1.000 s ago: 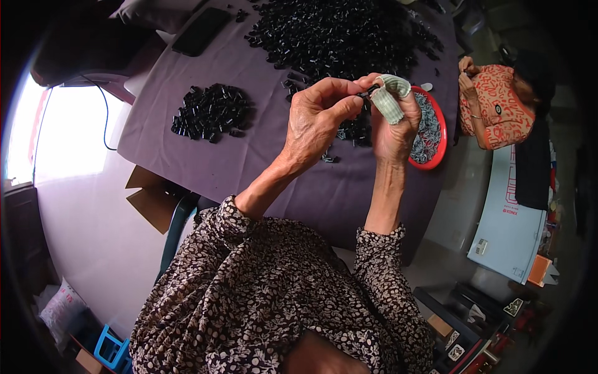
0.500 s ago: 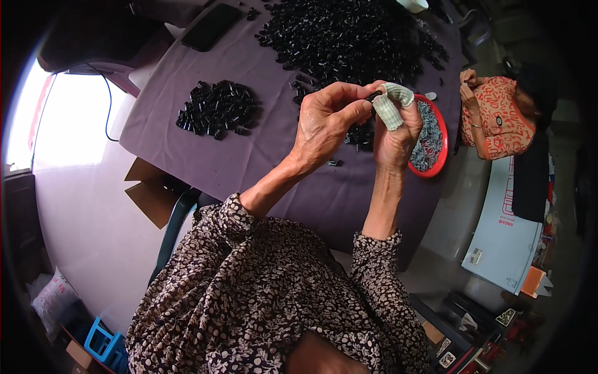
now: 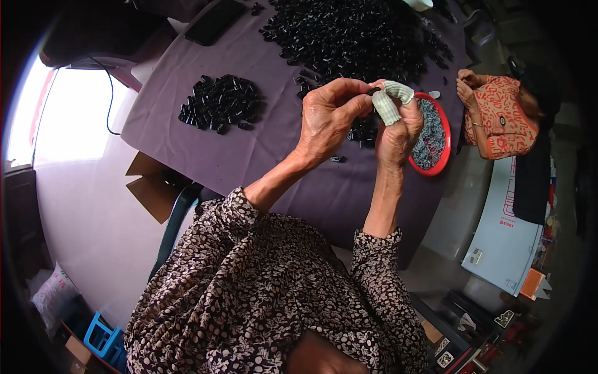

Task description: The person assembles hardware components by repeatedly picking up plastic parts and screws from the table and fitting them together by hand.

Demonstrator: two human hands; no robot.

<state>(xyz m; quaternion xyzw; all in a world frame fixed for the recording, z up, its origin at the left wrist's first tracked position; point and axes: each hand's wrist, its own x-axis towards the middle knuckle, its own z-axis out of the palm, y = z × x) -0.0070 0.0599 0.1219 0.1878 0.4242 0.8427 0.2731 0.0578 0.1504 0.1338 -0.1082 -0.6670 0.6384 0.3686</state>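
My left hand (image 3: 327,118) pinches a small black plastic piece (image 3: 374,91) between thumb and fingertips. Meeting it there is my right hand (image 3: 400,134), closed, with pale ribbed fabric covers (image 3: 387,108) on its thumb and a finger. Whatever the right fingertips grip is too small to make out. Just beyond the hands spreads a large heap of black pieces (image 3: 342,37). To the left lies a smaller pile of the same pieces (image 3: 219,103). Beside my right hand rests a red tray (image 3: 443,153) filled with small grey metal-looking parts (image 3: 427,140).
A purple cloth (image 3: 187,156) covers the table. A dark phone (image 3: 215,22) lies at the far left, and a white cup (image 3: 418,4) stands at the far edge. At the right a person in an orange patterned top (image 3: 501,118) sits by the table. An open cardboard box (image 3: 149,193) is below left.
Both hands stay together in nearly the same place, with a slight shift of the fingers and the covered thumb. The person at the right has moved their hands a little.
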